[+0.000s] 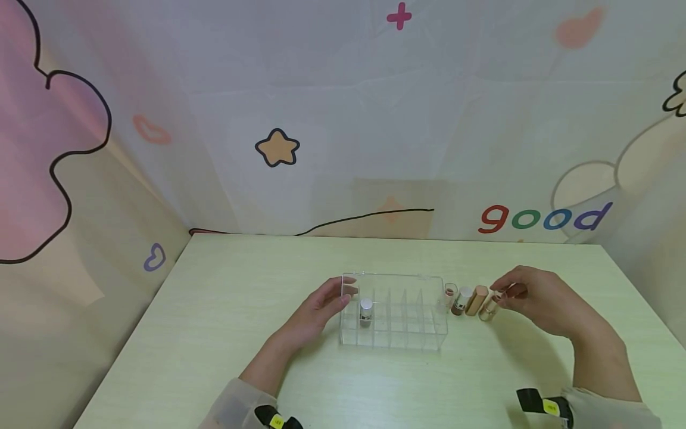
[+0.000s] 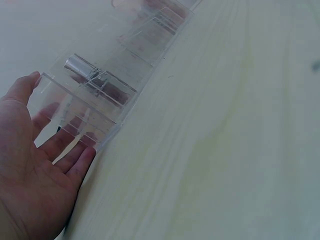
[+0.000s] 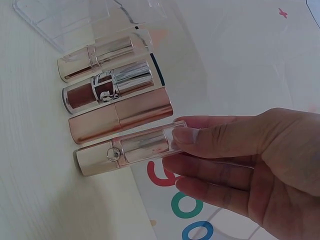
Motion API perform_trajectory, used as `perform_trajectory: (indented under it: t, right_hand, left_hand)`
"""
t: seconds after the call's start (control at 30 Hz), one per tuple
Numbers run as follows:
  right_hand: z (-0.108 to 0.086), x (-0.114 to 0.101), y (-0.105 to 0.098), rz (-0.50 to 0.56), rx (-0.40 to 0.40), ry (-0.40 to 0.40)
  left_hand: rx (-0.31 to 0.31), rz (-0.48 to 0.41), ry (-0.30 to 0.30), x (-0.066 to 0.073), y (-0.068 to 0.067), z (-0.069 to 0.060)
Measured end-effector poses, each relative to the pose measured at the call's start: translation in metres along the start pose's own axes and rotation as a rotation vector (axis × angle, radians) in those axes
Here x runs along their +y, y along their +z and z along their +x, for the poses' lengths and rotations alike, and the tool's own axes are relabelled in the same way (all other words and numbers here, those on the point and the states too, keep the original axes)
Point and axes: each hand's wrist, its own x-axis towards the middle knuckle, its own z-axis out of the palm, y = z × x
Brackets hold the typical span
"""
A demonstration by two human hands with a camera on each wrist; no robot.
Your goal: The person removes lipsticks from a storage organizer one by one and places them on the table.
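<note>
My left hand [image 1: 316,311] grips the left side of a clear acrylic lipstick organizer [image 1: 393,345], thumb toward the front and fingers behind. In the left wrist view its fingers show through the clear wall. One silver-capped lip gloss [image 1: 365,312] stands upright in a left-hand compartment of the organizer. With thumb and fingers, my right hand [image 1: 554,301] pinches the clear top end of a gold lipstick [image 3: 97,158]. This lipstick stands at the right end of a short row, its base at the table; whether it touches cannot be told.
Left of the held lipstick are a rose-gold lipstick [image 3: 120,117], a dark lip gloss with a silver cap [image 3: 107,86] and a clear-capped tube [image 3: 100,54] beside the organizer. The pale wooden table [image 1: 257,262] ends at a printed backdrop [image 1: 332,107].
</note>
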Motion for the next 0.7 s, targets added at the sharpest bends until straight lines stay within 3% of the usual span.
perform_trajectory:
  t: [0.7]
  right_hand:
    - [0.0011, 0.0024, 0.0028, 0.003, 0.011, -0.002]
  left_hand:
    - [-0.003, -0.005, 0.003, -0.001, 0.0002, 0.0008]
